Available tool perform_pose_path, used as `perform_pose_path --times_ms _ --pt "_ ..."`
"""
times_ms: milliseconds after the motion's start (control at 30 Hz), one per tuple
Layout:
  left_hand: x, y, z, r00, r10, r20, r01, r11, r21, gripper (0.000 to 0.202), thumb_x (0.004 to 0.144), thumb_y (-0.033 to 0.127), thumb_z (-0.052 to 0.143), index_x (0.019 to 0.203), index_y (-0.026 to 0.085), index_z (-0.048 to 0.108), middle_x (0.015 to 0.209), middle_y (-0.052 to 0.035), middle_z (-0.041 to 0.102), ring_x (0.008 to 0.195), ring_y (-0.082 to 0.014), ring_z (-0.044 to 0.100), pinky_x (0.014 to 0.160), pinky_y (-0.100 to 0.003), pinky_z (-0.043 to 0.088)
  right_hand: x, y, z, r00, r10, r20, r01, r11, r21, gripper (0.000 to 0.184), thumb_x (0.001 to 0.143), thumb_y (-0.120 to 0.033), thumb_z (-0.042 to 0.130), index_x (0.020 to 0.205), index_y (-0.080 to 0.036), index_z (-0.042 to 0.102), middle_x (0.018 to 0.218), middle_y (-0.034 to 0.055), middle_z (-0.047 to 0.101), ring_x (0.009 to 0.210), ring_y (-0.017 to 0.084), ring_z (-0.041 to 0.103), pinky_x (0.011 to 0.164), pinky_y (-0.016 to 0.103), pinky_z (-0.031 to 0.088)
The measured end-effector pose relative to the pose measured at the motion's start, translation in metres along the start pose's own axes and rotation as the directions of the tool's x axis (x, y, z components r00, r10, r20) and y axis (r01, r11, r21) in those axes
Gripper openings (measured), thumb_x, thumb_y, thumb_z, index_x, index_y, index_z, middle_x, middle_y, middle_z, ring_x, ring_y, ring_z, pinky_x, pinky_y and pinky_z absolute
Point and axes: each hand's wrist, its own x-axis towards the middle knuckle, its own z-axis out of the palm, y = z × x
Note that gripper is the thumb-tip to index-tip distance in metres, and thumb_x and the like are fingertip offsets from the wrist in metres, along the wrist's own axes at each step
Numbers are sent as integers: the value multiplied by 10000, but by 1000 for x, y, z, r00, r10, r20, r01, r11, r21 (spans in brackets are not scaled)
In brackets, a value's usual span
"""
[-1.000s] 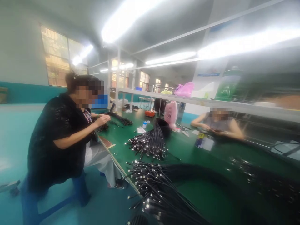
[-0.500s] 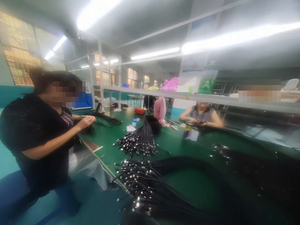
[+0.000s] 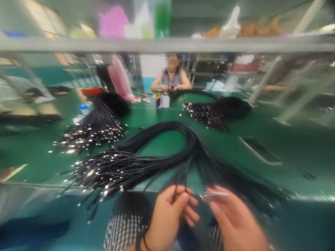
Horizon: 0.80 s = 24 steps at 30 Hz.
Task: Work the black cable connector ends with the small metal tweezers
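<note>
Low in the view, my left hand is closed, its thumb and forefinger pinching a thin black cable that comes down from the bundle. Just to its right, my right hand is closed on a slim silvery tool whose tip points at the left hand. Blur hides the tool's exact kind. Right behind both hands, a large looped bundle of black cables lies on the green table. Shiny metal ends fan out on its left side, and more strands spread to the right.
Another cable bundle lies at the left, a third at the far right. A phone-like dark slab rests on the right. Behind stand a pink fan and a small can. A shelf rail crosses overhead; a co-worker sits opposite.
My view has swung right and down from the co-worker at the left to the bundle before me. Both my hands, out of view before, now show with the cable and silvery tool.
</note>
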Motion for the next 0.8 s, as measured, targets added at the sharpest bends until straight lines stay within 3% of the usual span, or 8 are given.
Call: perform_pose_path --times_ms 67,133,333,533,800 --pt "0 3 2 1000 -1 -11 1 1000 7 263 780 336 752 850 125 612 708 -42 719 498 -132 669 421 -182 503 -7 -7 7 995 63 79 -71 992 103 347 811 -455 687 1054 -211 642 980 87 750 874 246 728 732 324 630" --pt "-3 6 3 1000 2 2 -2 999 32 218 812 312 725 866 129 619 715 -38 729 505 -134 679 450 -193 534 -10 -13 14 996 84 39 -90 976 198 258 863 -366 655 1078 -232 606 993 53 747 912 194 722 814 287 606" --pt "-9 1 2 996 -17 82 14 999 39 160 835 283 709 842 153 615 721 -20 731 536 -152 697 512 -231 575 -15 -16 24 987 89 134 -144 862 486 189 901 -218 635 1071 -284 584 1001 -5 750 932 131 721 751 177 592" --pt "-9 -1 -3 996 2 89 -9 997 79 84 853 240 691 869 167 651 741 -9 726 562 -156 705 552 -251 592 -10 -14 23 982 111 153 -174 843 508 214 900 -186 644 1060 -326 618 961 -44 756 879 81 724 709 97 568" --pt "-5 4 1 999 -13 46 7 991 134 139 825 265 720 878 142 684 734 -55 757 542 -166 699 536 -243 577 -6 -18 21 973 121 195 -209 820 533 210 886 -165 656 1043 -300 620 969 -22 760 883 122 732 686 148 606"
